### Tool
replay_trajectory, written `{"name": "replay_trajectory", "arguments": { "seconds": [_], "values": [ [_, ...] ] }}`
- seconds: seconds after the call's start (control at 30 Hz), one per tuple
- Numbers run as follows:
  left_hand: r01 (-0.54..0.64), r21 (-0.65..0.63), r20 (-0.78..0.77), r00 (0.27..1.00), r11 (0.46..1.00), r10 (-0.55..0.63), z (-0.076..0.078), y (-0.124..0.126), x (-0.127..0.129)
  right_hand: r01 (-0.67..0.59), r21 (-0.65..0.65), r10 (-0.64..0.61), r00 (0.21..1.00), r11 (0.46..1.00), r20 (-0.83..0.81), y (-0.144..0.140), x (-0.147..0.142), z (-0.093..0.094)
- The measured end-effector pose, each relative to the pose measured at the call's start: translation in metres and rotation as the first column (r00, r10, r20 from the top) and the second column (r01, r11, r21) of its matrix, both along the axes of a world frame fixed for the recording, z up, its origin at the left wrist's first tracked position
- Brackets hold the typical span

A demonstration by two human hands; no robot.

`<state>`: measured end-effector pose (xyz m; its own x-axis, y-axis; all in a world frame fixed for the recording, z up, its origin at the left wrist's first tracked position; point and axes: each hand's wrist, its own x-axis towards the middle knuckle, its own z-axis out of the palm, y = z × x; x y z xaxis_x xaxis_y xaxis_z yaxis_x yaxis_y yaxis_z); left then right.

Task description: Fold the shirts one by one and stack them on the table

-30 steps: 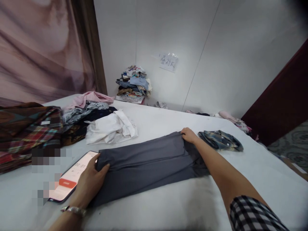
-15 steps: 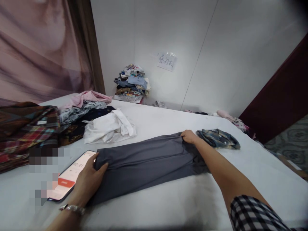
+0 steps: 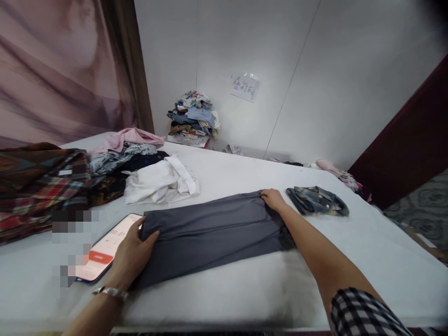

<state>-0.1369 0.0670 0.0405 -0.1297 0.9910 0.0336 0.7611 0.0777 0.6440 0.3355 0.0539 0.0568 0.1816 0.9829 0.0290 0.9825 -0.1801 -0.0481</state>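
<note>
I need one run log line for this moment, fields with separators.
left hand: grips near end of grey garment | right hand: grips far end | garment: flat on white table | phone: beside left hand

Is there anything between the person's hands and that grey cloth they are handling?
Nothing visible. The left hand grips the near-left end of the grey garment, partly overlapping the phone. The right hand pinches its far end directly.

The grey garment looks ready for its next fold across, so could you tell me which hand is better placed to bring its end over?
Probably the right hand: it pinches the grey garment at its far end, while the left hand pins the near end beside the phone.
</note>
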Motion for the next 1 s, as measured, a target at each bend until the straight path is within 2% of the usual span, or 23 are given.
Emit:
{"name": "replay_trajectory", "arguments": {
  "seconds": [0.1,0.2,0.3,0.37,0.47,0.57,0.67,0.8,1.0],
  "values": [
    [0.005,-0.026,-0.007,1.000,1.000,-0.006,0.002,-0.002,0.001,0.049,0.008,-0.049,0.999,0.999,-0.012,0.002,-0.003,0.004],
    [0.010,-0.022,0.004,1.000,1.000,-0.010,0.003,-0.003,0.001,0.074,0.073,-0.073,0.997,0.995,-0.019,-0.001,-0.018,0.011],
    [0.017,-0.025,0.027,1.000,1.000,-0.016,0.002,-0.003,0.002,-0.034,0.141,0.042,0.998,0.989,-0.052,-0.014,-0.047,0.006],
    [0.010,-0.030,0.057,0.998,0.999,-0.009,0.003,-0.003,0.002,-0.111,0.077,0.120,0.986,0.991,-0.114,-0.024,-0.068,-0.005],
    [-0.018,-0.011,0.128,0.992,1.000,0.019,0.002,-0.005,0.003,-0.116,-0.069,0.099,0.972,0.991,-0.214,-0.033,-0.086,-0.018],
    [-0.043,0.052,0.224,0.974,0.998,0.030,0.000,-0.007,0.001,-0.103,-0.009,0.098,0.968,0.995,-0.229,-0.025,-0.084,-0.015],
    [-0.064,0.083,0.293,0.956,0.994,0.037,-0.002,-0.008,-0.001,-0.064,0.065,0.072,0.989,0.996,-0.130,-0.004,-0.074,-0.001],
    [-0.080,0.098,0.276,0.960,0.992,0.050,-0.004,-0.007,-0.001,0.051,-0.015,-0.052,0.997,0.999,-0.061,0.024,-0.064,0.010],
    [-0.092,0.104,0.269,0.961,0.990,0.061,-0.005,-0.006,-0.001,0.147,-0.051,-0.146,0.989,0.988,0.020,0.039,-0.061,0.002]
  ]
}}
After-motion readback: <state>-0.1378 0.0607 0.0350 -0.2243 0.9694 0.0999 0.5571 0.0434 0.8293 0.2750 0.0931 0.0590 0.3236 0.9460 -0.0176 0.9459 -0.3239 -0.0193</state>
